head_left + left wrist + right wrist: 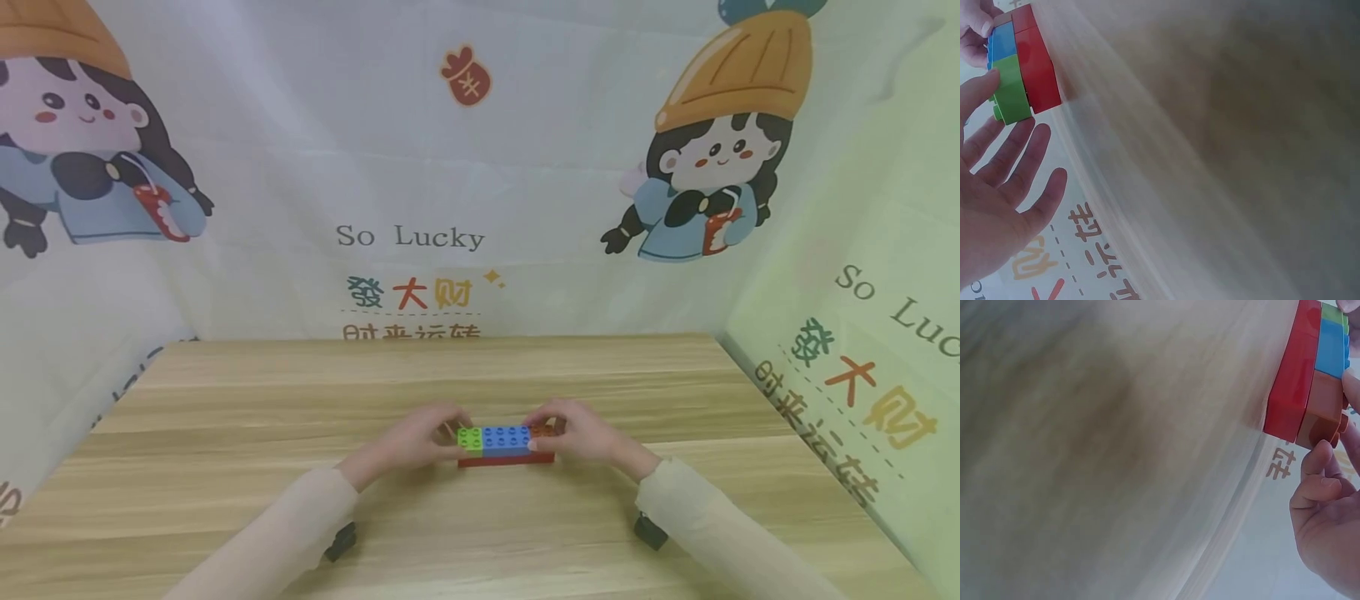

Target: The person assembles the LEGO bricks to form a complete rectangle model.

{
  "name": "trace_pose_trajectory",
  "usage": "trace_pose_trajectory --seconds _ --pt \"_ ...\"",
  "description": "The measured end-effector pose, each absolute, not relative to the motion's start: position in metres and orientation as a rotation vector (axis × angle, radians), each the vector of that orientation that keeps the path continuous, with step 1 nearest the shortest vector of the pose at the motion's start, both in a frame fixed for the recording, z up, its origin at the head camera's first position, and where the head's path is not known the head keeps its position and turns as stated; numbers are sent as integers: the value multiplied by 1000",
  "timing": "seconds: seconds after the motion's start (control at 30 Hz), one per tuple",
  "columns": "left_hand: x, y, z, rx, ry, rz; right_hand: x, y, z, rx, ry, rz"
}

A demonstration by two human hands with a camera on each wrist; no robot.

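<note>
On the wooden table, a row of toy building bricks sits on a long red base point(506, 459) made of red bricks. From left to right the row has a light green brick point(1013, 94), a blue brick point(506, 440) and a reddish-brown brick point(1322, 407). My left hand point(420, 435) pinches the green brick at the left end, thumb near its top front edge and a forefinger behind; the other fingers spread loosely. At the opposite end, my right hand point(581, 431) grips the brown brick with bent fingers, its thumb near the blue brick. Some fingertips are hidden.
The wooden tabletop point(300, 392) extends around the bricks. A printed cloth point(300, 125) with cartoon figures and lettering hangs behind the table and along its sides. Dark wrist devices point(650, 532) show below both sleeves.
</note>
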State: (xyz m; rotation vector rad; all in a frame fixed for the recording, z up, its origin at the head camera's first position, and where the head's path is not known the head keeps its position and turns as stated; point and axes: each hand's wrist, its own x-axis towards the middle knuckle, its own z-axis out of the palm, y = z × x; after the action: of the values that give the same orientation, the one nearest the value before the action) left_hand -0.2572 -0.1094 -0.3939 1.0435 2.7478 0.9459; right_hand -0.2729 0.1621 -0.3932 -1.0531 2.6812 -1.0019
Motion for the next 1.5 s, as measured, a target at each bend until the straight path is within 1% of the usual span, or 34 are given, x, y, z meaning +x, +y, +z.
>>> trace_pose_trajectory --seconds 0.27,0.7,1.1,1.33,1.5 --pt "-259 -111 -396 1081 2709 955 -273 171 -396 -1110 2666 -966" --pt "-261 -113 -399 1094 2684 944 -272 184 -397 -1006 2642 -967" --pt "-263 -110 -395 831 2628 1185 -272 179 -396 -872 2617 -1054" --pt "-269 -111 -399 764 2610 1219 -271 175 -394 -934 2638 -1010" --pt "-269 -111 -400 739 2605 1167 -273 175 -396 -902 2632 -1013"
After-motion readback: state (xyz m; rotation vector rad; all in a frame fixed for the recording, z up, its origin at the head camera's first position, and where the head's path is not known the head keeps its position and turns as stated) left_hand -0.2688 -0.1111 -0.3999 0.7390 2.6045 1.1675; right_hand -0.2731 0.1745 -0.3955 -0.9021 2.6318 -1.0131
